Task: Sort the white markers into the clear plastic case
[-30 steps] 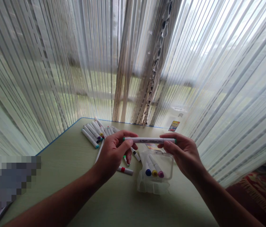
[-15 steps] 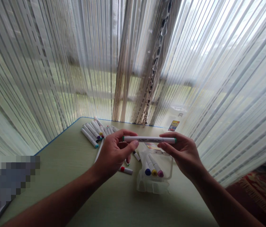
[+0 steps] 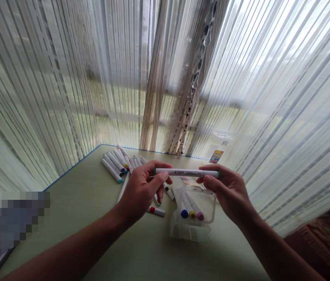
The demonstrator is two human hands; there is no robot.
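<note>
A white marker with green ends [image 3: 186, 172] lies level in the air above the pale green table [image 3: 88, 195]. My left hand [image 3: 141, 191] pinches its left end and my right hand [image 3: 229, 189] pinches its right end. Under the marker stands a clear plastic case [image 3: 194, 216] with three markers in it, capped blue, yellow and pink. A marker with a red band [image 3: 156, 211] lies on the table just below my left hand.
Several white markers [image 3: 118, 162] lie in a loose row at the table's far left. Striped sheer curtains [image 3: 65, 89] hang close behind and to both sides. A small printed card [image 3: 216, 156] stands at the back right. A red patterned cloth [image 3: 323, 242] is at lower right.
The marker and both hands have stayed almost in place; my left thumb and fingers have shifted a little on the marker's left end.
</note>
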